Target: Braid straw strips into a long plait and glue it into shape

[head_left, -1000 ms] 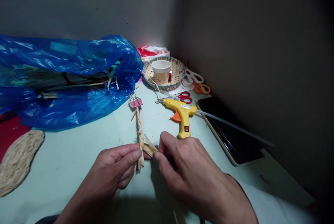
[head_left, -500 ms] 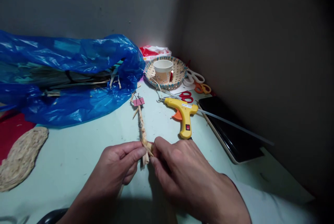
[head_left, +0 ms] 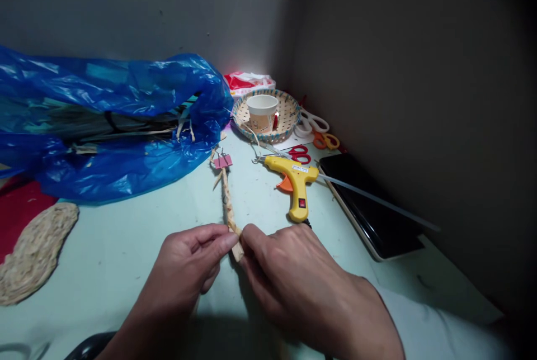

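Left grip (head_left: 195, 256): pinching straw braid (head_left: 227, 203) | Right grip (head_left: 296, 273): closed on braid's lower end

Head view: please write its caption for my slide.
Two hands hold a braided straw-coloured strip, a pink binder clip at its far end, a yellow glue gun nearby.

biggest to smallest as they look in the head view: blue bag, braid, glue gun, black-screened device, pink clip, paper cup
1. Blue bag
2. Black-screened device
3. Glue gun
4. Paper cup and braid, unranked: left hand and right hand partly hide the braid; the cup sits farther back
5. Pink clip
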A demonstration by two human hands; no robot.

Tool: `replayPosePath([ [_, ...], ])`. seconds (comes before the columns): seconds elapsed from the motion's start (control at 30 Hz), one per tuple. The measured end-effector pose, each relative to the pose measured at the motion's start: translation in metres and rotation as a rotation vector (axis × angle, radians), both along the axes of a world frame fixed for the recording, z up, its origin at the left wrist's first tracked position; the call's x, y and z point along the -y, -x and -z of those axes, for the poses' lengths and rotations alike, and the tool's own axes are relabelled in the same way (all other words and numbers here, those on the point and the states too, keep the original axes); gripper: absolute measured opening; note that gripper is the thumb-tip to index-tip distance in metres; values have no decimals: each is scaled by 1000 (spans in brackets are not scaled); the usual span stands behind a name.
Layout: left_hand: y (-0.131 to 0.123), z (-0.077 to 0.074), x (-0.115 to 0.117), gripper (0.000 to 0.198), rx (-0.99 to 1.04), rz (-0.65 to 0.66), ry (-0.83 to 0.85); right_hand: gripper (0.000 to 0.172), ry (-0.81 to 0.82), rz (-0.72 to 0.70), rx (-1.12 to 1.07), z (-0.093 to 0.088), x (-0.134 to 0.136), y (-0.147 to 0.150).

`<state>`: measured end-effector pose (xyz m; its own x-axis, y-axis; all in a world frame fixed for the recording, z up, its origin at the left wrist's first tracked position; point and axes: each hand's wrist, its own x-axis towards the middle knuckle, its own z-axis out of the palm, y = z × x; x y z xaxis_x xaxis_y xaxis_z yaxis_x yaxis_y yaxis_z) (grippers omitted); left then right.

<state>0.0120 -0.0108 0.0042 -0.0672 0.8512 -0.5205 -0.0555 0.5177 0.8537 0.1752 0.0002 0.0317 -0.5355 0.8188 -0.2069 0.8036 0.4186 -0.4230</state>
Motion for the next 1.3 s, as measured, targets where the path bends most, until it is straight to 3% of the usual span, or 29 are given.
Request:
replayPosePath([
  [0.2,1,-1,2,32,-1,15,-45,19,-61,-7,-225,-8,-11,-17],
  [0.37,5,-1,2,25,-18,14,-50,22,78,-69,-289,-7,-12,-20],
  [0.53,7,-7,0,13,-173,120,-160,19,23,-52,-310,-5,-10,-18],
  [0.8,11,-1,1,31,-274,174,-205,21,90,18,-365,-4,-5,-22],
  [1.03,8,-1,1,27,-65,97,-90,26,153,13,-442,-7,-16,-21],
  [1.2,7,-2,1,24,-30,97,-87,31,238,10,-489,-1,-18,-18],
  [1.3,8,1,0,19,-20,87,-86,33,146,-4,-422,3,-18,-14],
])
